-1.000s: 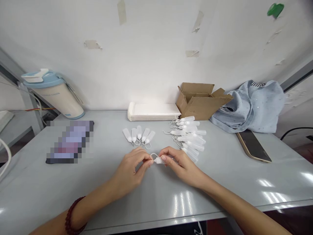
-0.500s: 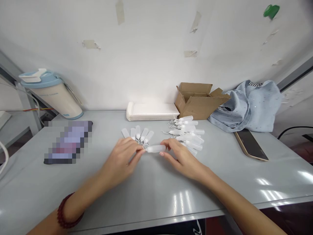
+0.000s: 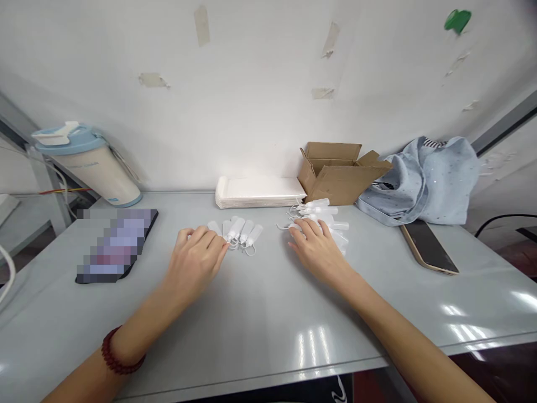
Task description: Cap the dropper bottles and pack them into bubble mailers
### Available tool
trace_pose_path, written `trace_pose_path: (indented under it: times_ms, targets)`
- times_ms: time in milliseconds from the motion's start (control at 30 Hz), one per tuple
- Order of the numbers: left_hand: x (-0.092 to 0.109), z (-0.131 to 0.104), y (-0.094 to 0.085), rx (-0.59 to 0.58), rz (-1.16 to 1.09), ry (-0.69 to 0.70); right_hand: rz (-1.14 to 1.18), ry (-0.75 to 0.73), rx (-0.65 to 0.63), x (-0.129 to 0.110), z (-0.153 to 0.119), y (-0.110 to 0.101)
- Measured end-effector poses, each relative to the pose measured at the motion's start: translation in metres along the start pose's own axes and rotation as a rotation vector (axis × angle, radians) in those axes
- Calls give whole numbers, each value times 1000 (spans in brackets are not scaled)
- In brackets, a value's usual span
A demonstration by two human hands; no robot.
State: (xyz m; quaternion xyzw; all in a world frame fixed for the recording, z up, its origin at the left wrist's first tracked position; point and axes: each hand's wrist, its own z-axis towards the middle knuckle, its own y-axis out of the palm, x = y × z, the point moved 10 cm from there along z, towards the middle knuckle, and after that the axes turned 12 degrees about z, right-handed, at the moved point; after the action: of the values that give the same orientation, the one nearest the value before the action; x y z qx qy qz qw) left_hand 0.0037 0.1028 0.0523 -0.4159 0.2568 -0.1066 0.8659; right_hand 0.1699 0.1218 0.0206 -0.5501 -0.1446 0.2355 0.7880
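My left hand [image 3: 196, 263] is closed, thumb and index fingertip meeting at the capped end of a small translucent plastic squeeze bottle [image 3: 236, 226]. That bottle rests on a little fanned group of similar bottles, each with a thin curved tube or loop at its tip, such as the one at the right of the group [image 3: 254, 235]. Over a larger pile of the same bottles [image 3: 340, 225], my right hand [image 3: 316, 249] lies palm down with its fingers apart. It covers part of that pile, so contact beneath the fingertips is hidden.
Behind the bottles are a stack of white padded sleeves [image 3: 260, 190] and an open cardboard box [image 3: 339, 182]. A tumbler [image 3: 100, 168] and a phone [image 3: 119, 243] with a blurred screen stand left. A blue cloth bag [image 3: 440, 184] and another phone [image 3: 430, 246] lie right.
The bottle held between both hands has moved left onto the small group. My right hand has let go of it and shifted to the larger pile.
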Motion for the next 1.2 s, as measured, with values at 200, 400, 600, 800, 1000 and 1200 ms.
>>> trace_pose_path:
  times_ms: [200,400,600,800,1000,1200]
  targets:
    - [1,-1,11,-109,-155,-21,-75,113,15,14,-1,3]
    - [3,-1,12,-163,-203,-44,-101,179,5,21,-1,4]
    - [4,0,9,-166,-248,-61,-93,174,33,19,-1,2]
    - [15,0,2,-112,-319,-19,-73,175,42,19,-2,1]
    - [28,-1,2,-139,-368,16,-47,138,35,16,-2,3]
    - [36,-3,1,-124,-423,38,101,-25,157,-10,-3,-17]
